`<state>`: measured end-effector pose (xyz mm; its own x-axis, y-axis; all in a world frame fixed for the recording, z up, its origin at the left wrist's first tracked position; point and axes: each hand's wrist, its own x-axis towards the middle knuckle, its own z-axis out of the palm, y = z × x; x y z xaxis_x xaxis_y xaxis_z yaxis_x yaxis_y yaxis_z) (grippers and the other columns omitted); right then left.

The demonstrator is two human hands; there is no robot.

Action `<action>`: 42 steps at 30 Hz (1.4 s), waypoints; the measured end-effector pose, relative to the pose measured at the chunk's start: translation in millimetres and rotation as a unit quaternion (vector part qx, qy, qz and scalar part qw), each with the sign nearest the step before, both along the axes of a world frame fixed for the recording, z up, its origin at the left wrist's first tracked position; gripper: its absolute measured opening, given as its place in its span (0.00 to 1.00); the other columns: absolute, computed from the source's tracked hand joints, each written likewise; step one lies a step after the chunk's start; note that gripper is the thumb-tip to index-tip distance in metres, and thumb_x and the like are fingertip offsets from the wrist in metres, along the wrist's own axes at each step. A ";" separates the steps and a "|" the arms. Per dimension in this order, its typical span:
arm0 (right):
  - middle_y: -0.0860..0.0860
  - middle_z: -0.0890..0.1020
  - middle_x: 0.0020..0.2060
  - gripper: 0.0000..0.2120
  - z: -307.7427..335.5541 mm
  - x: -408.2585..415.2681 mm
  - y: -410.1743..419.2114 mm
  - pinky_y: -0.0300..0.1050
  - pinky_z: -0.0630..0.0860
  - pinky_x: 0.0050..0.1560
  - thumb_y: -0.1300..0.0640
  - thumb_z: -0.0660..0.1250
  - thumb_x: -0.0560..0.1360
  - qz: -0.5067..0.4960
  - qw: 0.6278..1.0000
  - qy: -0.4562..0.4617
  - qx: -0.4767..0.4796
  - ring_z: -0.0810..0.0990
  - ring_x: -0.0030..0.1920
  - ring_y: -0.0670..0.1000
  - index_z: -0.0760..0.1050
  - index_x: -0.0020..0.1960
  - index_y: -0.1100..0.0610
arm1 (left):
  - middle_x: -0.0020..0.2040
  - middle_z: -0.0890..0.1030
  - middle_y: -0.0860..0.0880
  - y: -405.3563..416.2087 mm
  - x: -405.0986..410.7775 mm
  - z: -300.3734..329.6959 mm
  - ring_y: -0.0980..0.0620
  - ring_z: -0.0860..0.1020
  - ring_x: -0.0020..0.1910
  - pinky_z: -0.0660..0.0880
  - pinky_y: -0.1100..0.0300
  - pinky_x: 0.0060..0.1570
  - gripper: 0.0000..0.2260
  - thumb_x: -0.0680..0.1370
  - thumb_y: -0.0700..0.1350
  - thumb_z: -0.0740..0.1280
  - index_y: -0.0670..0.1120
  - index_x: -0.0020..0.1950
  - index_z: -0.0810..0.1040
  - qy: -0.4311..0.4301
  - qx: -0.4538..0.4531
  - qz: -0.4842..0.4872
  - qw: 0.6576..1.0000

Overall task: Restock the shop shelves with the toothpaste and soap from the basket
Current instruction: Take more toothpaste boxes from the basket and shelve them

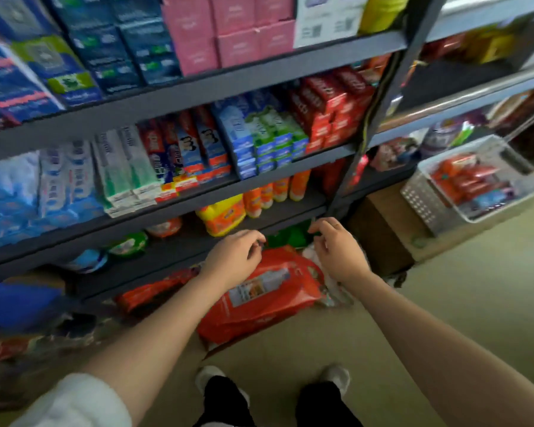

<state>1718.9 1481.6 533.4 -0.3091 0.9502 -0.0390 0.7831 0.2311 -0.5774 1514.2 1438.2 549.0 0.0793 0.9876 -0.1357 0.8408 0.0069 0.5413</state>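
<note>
A white plastic basket [426, 204] sits at the right on a brown carton, holding orange-red soap packs [466, 180] and a bluish box. The dark shelf [290, 171] in the middle carries rows of toothpaste boxes [204, 146] in white, green, blue and red. My left hand [236, 254] and my right hand [336, 245] hang in front of the lower shelves, a little apart, fingers loosely curled with nothing in them. Both are well left of the basket.
Orange and yellow detergent bottles [225, 217] stand on the shelf below the toothpaste. A large red bag [269, 297] lies on the floor under my hands. A brown carton [386, 232] stands at the right. My feet [216, 380] are on bare beige floor.
</note>
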 end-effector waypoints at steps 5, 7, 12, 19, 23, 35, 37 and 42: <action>0.57 0.77 0.53 0.10 5.6 138.6 18.8 0.49 0.73 0.48 0.64 0.59 0.75 -0.074 0.997 -0.009 -0.025 0.78 0.49 0.59 0.77 0.52 0.62 | 0.53 0.80 0.49 33.8 129.6 -8.3 0.47 0.78 0.47 0.75 0.53 0.45 0.10 0.76 0.43 0.61 0.47 0.55 0.77 -0.017 0.001 -0.045 0.999; 0.57 0.78 0.53 0.10 6.6 186.6 26.9 0.48 0.73 0.50 0.64 0.60 0.75 -0.116 0.993 -0.003 -0.035 0.78 0.50 0.58 0.77 0.52 0.61 | 0.53 0.79 0.50 48.0 175.0 -7.5 0.49 0.77 0.44 0.73 0.56 0.42 0.10 0.77 0.44 0.60 0.48 0.57 0.76 -0.018 -0.016 -0.065 0.998; 0.58 0.77 0.55 0.12 4.0 277.6 56.3 0.44 0.70 0.50 0.65 0.61 0.74 -0.218 0.973 0.000 -0.078 0.77 0.51 0.58 0.75 0.56 0.61 | 0.46 0.76 0.51 90.2 254.8 -10.0 0.57 0.70 0.33 0.67 0.61 0.34 0.10 0.78 0.44 0.59 0.48 0.58 0.75 -0.026 -0.069 -0.132 0.989; 0.60 0.76 0.60 0.19 -6.7 361.6 115.7 0.48 0.70 0.57 0.63 0.61 0.74 -0.294 0.946 -0.023 -0.136 0.75 0.59 0.60 0.70 0.65 0.60 | 0.48 0.79 0.50 178.6 328.0 -24.9 0.49 0.77 0.47 0.74 0.56 0.47 0.11 0.77 0.45 0.60 0.47 0.58 0.74 -0.017 -0.132 -0.181 0.974; 0.60 0.73 0.63 0.20 -20.9 401.3 153.5 0.48 0.70 0.58 0.62 0.61 0.74 -0.279 0.948 -0.043 -0.150 0.74 0.60 0.60 0.68 0.67 0.59 | 0.45 0.77 0.52 228.6 372.1 -36.0 0.49 0.77 0.47 0.76 0.53 0.49 0.12 0.77 0.45 0.61 0.47 0.59 0.73 0.011 -0.159 -0.200 0.967; 0.50 0.54 0.74 0.34 -105.6 496.7 296.9 0.53 0.71 0.60 0.68 0.58 0.74 0.005 0.946 -0.250 -0.207 0.62 0.70 0.58 0.53 0.74 0.46 | 0.58 0.75 0.47 328.4 514.6 -100.4 0.45 0.76 0.53 0.76 0.52 0.47 0.14 0.76 0.52 0.61 0.46 0.58 0.71 0.128 -0.205 -0.161 0.957; 0.49 0.52 0.75 0.32 -120.7 501.8 309.0 0.53 0.68 0.62 0.65 0.59 0.76 0.098 0.935 -0.271 -0.207 0.60 0.71 0.57 0.52 0.74 0.45 | 0.60 0.74 0.48 335.4 533.6 -111.4 0.46 0.76 0.54 0.76 0.52 0.47 0.17 0.75 0.54 0.61 0.47 0.60 0.70 0.129 -0.220 -0.145 0.956; 0.53 0.60 0.72 0.22 -144.6 517.0 318.7 0.53 0.67 0.63 0.56 0.58 0.78 0.206 0.920 -0.291 -0.162 0.64 0.69 0.57 0.59 0.71 0.50 | 0.60 0.71 0.47 343.0 571.2 -134.0 0.44 0.76 0.54 0.74 0.53 0.45 0.24 0.75 0.61 0.59 0.45 0.62 0.68 0.133 -0.244 -0.077 0.958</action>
